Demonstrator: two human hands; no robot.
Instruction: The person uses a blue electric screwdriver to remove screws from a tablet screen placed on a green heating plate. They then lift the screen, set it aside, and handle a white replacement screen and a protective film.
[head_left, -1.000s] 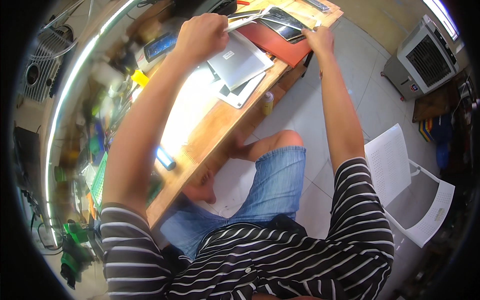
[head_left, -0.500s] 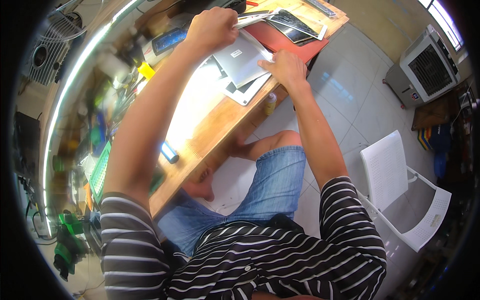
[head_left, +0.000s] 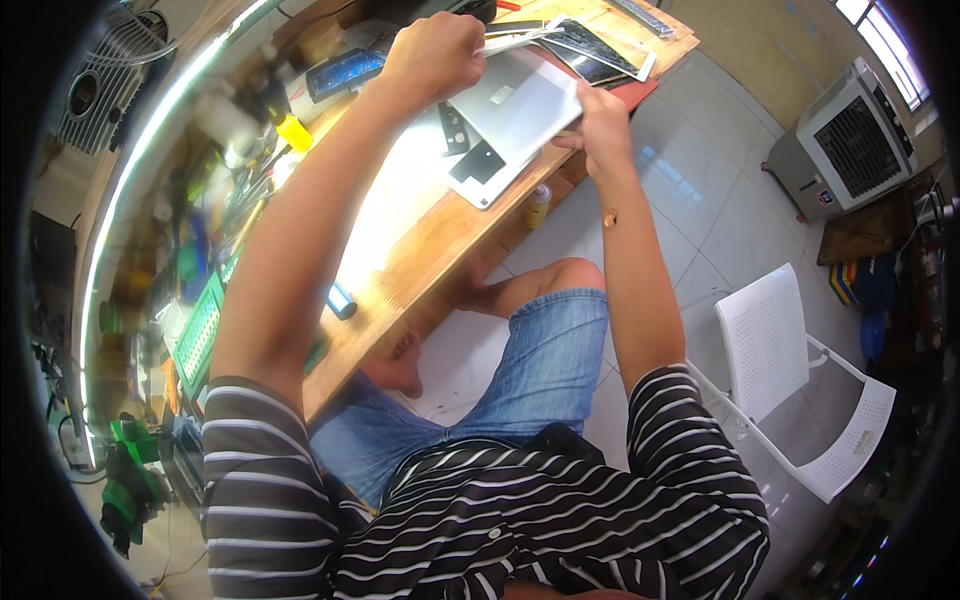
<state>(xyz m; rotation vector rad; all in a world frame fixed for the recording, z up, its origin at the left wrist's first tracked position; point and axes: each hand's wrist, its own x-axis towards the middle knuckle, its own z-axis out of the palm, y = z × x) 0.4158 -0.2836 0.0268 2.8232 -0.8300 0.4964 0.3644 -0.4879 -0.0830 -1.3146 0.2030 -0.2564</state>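
Observation:
A thin silver tablet back panel (head_left: pixel 530 85) lies tilted across the workbench. My right hand (head_left: pixel 603 125) is closed at its right edge, thumb on top and fingers curled below. My left hand (head_left: pixel 440 55) forms a fist beyond the panel's far left corner. From that fist a thin white strip-like piece (head_left: pixel 515 42) sticks out to the right; its kind is not clear. Under the panel lies a white tablet part (head_left: pixel 487 192) with a black rectangle (head_left: pixel 478 166) on it. A dark narrow piece (head_left: pixel 453 128) sits beside the panel's left edge.
Beyond my hands, a tablet with a dark screen (head_left: pixel 585 60) rests on a red mat (head_left: pixel 640 95). Tools and a yellow object (head_left: pixel 293 133) crowd the bench's left side. A blue cylinder (head_left: pixel 341 301) stands nearer me. To the right are a white chair (head_left: pixel 765 340) and an air cooler (head_left: pixel 850 140).
The panel has shifted right, uncovering more of the black pieces below it. My right hand has moved slightly right and up, now gripping the edge. My left hand has moved a little right.

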